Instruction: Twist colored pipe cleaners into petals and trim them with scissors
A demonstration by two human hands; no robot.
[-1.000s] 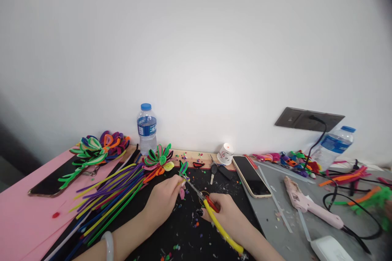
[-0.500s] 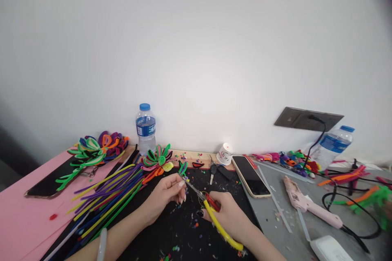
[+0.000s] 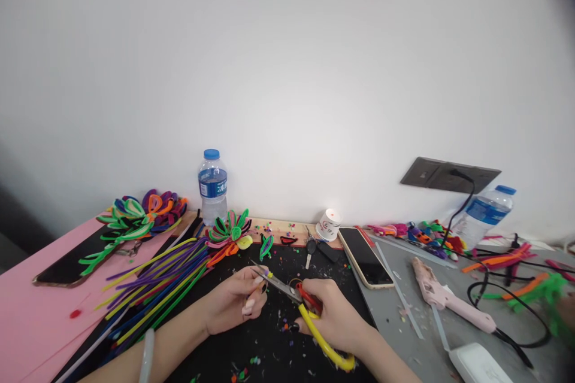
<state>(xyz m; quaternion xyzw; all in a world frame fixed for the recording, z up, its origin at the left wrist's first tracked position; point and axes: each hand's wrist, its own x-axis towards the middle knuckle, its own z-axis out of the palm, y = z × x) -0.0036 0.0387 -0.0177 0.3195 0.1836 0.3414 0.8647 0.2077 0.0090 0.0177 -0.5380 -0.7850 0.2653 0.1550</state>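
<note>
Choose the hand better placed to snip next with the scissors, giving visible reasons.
Right, I'd judge. The right hand holds the scissors by the handles, with the blades pointing towards the left hand. The left hand is at the blade end, away from the handles.

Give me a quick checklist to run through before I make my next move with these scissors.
1. Scissors held in the right hand: ok.
2. Left hand well clear of the blades: not ok, its fingertips are right by the blade ends.
3. Left hand's grip on a small piece: cannot tell, too small and partly hidden by the fingers.
4. Black mat free of scraps: not ok, coloured bits are scattered over it.
5. Bottle at the left, by the wall, upright and capped: ok.
6. Pink glue gun switched off: cannot tell, it lies at the right with no indicator readable.
</note>
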